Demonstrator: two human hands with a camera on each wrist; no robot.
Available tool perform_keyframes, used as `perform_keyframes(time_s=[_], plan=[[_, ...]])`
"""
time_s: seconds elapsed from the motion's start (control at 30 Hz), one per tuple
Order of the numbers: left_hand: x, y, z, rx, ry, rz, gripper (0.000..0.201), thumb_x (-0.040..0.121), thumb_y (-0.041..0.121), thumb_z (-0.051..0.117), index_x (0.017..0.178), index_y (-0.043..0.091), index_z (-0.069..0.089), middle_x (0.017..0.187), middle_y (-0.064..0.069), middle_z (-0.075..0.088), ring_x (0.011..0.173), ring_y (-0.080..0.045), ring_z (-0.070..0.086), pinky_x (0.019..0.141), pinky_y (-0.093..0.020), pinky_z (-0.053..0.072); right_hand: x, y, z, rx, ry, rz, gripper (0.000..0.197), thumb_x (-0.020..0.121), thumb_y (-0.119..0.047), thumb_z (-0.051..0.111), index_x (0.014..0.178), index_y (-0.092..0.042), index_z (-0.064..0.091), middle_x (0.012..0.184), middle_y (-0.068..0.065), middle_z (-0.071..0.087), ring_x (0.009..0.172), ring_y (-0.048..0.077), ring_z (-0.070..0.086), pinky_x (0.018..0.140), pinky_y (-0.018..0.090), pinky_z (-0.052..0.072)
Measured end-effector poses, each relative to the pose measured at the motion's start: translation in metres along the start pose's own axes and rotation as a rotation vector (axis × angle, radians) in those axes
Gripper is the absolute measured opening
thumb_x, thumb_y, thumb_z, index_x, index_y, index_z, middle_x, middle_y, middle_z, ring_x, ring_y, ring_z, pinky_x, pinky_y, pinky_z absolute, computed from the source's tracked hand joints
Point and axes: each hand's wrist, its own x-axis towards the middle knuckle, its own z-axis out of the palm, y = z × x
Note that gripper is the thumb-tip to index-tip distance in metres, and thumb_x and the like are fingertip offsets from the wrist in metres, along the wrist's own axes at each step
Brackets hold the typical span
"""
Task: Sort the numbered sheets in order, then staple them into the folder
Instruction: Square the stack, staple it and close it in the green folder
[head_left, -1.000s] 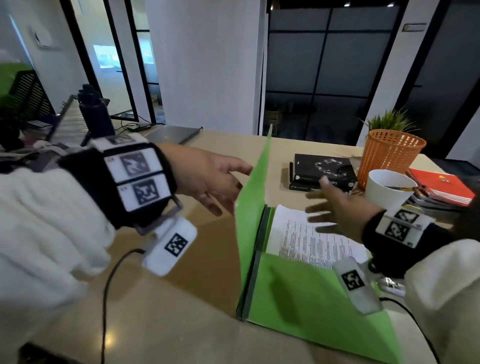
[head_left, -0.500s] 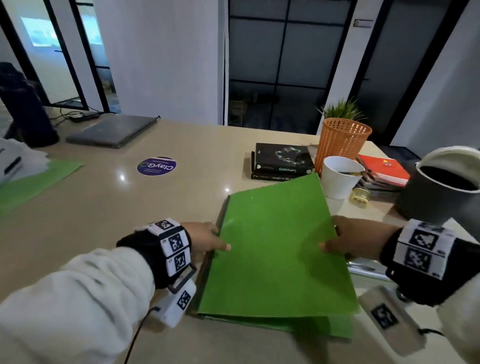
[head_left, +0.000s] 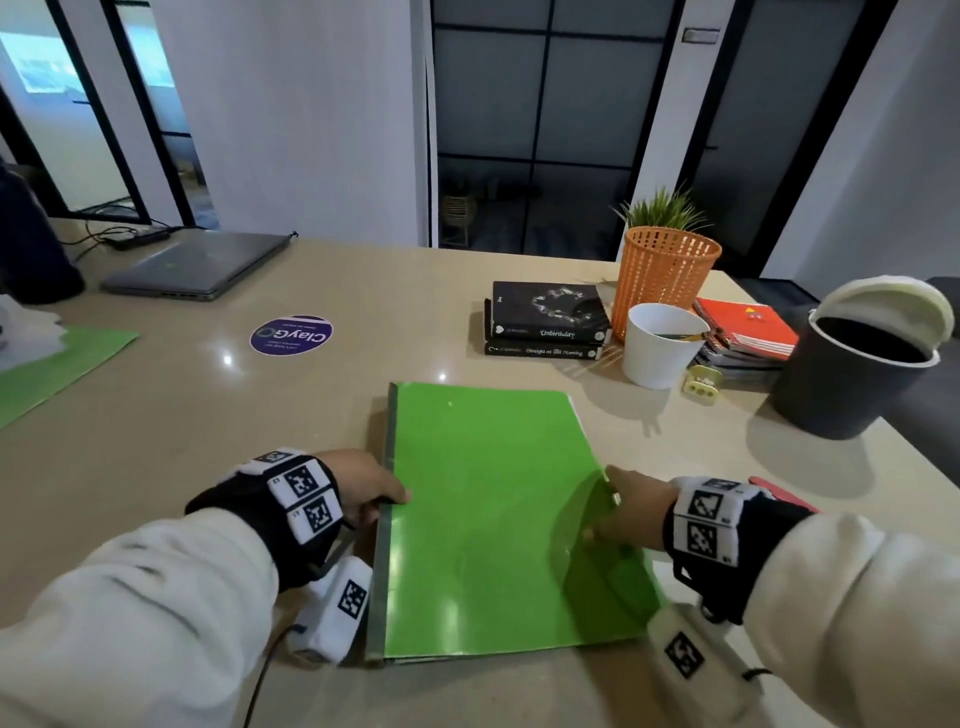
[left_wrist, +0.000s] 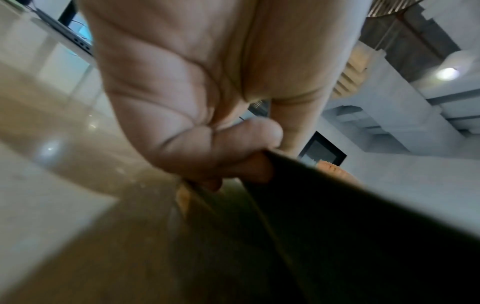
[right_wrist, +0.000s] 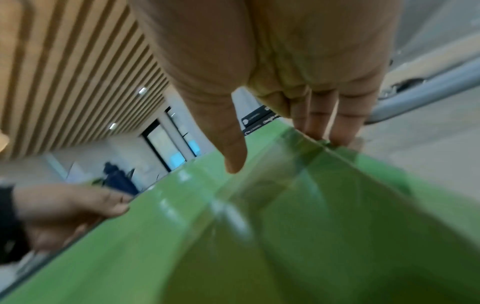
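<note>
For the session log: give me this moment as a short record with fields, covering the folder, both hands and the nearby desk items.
folder: green folder, closed, flat on the desk
sheets: white edge shows at the folder's far right corner; numbers not visible
left hand: left hand grips the folder's spine edge
right hand: right hand holds the folder's open edge
stapler: cannot be identified
behind folder: two black books, white cup, orange basket

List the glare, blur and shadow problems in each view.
Head view: ceiling-light glare spots on the folder and table; edges bowed by the wide lens. Left wrist view: soft throughout, the folder a dark shadowed mass below the left hand. Right wrist view: folder smeared by blur; right hand dim.
</note>
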Motion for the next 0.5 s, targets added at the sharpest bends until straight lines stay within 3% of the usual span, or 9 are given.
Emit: perform_keyframes(time_s=[0.1,0.17,0.2,0.23,0.3,0.37,0.43,0.5], plan=[[0.003,-0.008,-0.012,-0.059,0.034,0.087,0.03,0.085,0.035,0.063,0.09,0.007,0.055,0.084,-0.009,0.065,0.066,-0.017,0.056,0.056,-0.024,0.042,0.009,0.001,-0.004,0.179,0.026,0.017,0.075,0.084,-0.039,0.065,0.143,-0.012,0.028,0.143,0.006,0.042,0.125,0.023,0.047,0.102,0.032,0.042],[0.008,-0.015,-0.016,-0.355,-0.023,0.143,0.052,0.075,0.026,0.075,0.115,0.005,0.048,0.108,-0.016,0.064,0.084,-0.027,0.062,0.071,-0.035,0.053,0.02,0.004,-0.003,0.2,0.054,0.069,0.078,0.081,-0.046,0.067,0.142,-0.014,0.03,0.14,0.006,0.047,0.122,0.024,0.05,0.102,0.035,0.043],[0.009,-0.018,-0.017,-0.517,-0.071,0.163,0.065,0.069,0.019,0.078,0.123,0.006,0.044,0.111,-0.018,0.063,0.087,-0.031,0.063,0.078,-0.047,0.054,0.024,0.006,-0.002,0.227,0.048,0.089,0.078,0.079,-0.047,0.068,0.141,-0.014,0.032,0.135,0.007,0.051,0.118,0.024,0.053,0.101,0.035,0.044],[0.01,-0.02,-0.018,-0.659,-0.135,0.184,0.07,0.066,0.01,0.076,0.127,0.008,0.04,0.107,-0.02,0.062,0.082,-0.032,0.065,0.077,-0.053,0.054,0.028,0.008,-0.001,0.271,0.046,0.093,0.077,0.078,-0.045,0.069,0.139,-0.013,0.035,0.126,0.008,0.057,0.109,0.023,0.058,0.097,0.035,0.047],[0.01,-0.022,-0.019,-0.813,-0.258,0.26,0.081,0.056,0.0,0.079,0.127,0.012,0.041,0.093,-0.02,0.065,0.065,-0.029,0.068,0.057,-0.048,0.057,0.033,0.009,-0.001,0.398,0.049,0.092,0.068,0.079,-0.036,0.072,0.132,-0.006,0.041,0.097,0.009,0.065,0.083,0.022,0.062,0.083,0.029,0.051],[0.011,-0.021,-0.018,-0.865,-0.313,0.322,0.091,0.047,-0.002,0.084,0.127,0.013,0.042,0.084,-0.02,0.068,0.059,-0.029,0.068,0.048,-0.042,0.056,0.037,0.01,0.001,0.521,0.049,0.097,0.063,0.08,-0.027,0.073,0.13,-0.002,0.043,0.075,0.01,0.063,0.068,0.024,0.056,0.07,0.031,0.049],[0.02,-0.02,-0.017,-0.861,-0.253,0.338,0.072,0.068,-0.011,0.068,0.131,0.011,0.039,0.088,-0.02,0.067,0.06,-0.028,0.069,0.049,-0.041,0.057,0.039,0.011,0.001,0.581,0.043,0.097,0.068,0.08,-0.025,0.073,0.136,-0.004,0.039,0.068,0.01,0.06,0.062,0.023,0.054,0.063,0.031,0.046],[0.029,-0.02,-0.016,-0.799,-0.146,0.302,0.056,0.082,-0.013,0.054,0.132,0.009,0.039,0.096,-0.019,0.065,0.069,-0.028,0.069,0.063,-0.048,0.058,0.043,0.011,-0.001,0.601,0.059,0.083,0.074,0.08,-0.026,0.072,0.141,-0.007,0.034,0.071,0.009,0.058,0.059,0.021,0.052,0.06,0.03,0.045]])
